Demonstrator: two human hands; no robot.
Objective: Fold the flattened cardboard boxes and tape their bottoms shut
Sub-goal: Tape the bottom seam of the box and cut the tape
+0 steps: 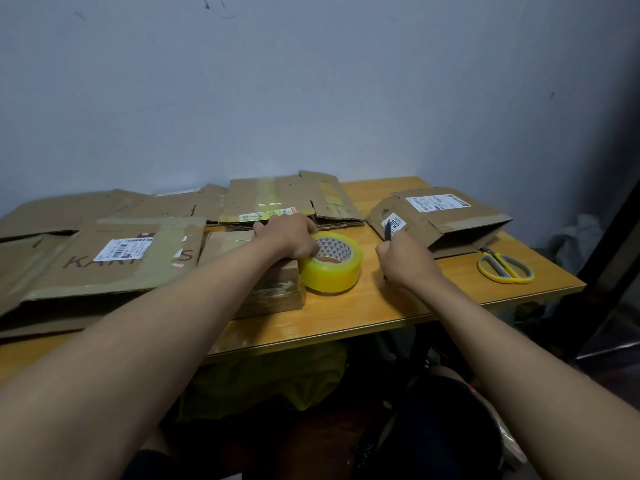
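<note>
Several flattened cardboard boxes lie on the wooden table [346, 317]. One with a white label and "KAK...S" lettering [114, 258] is at the left, one with yellow tape [277, 199] at the back, one with two labels [440, 216] at the right. A small brown box [273, 292] lies under my left forearm. My left hand [287, 235] grips the yellow tape roll [332, 265] at its left rim. My right hand [405, 259] is curled round a thin dark pen-like tool [388, 230] just right of the roll.
Yellow-handled scissors [505, 268] lie near the table's right edge. A plain wall stands close behind the table. Below the front edge are a yellow bag [277, 375] and dark clutter. A dark frame [609, 258] rises at the far right.
</note>
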